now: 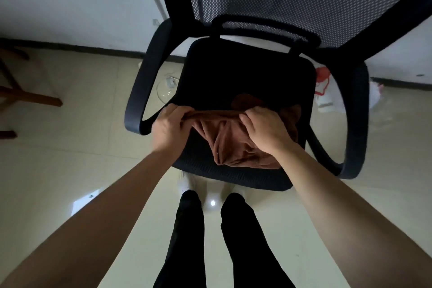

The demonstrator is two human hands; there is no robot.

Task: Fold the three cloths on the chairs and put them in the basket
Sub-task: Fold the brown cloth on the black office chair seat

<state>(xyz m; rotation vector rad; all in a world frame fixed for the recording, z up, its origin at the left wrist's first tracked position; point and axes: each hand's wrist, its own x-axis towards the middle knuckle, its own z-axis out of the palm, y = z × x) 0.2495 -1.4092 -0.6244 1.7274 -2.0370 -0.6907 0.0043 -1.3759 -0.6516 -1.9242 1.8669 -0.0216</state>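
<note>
No legible text, label, brand or number anywhere in the head view. The white plastic bag (323,91) on the floor (70,147) behind the office chair (233,72) carries red print, too blurred to read. The white paper sheet (81,203) on the floor at lower left bears a small dark mark, not resolvable as characters.

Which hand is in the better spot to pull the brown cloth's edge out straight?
Probably the left hand: it pinches the brown cloth by the outer end of its taut edge. The right hand grips the bunched middle on the chair seat, so it would mostly drag the heap.
</note>
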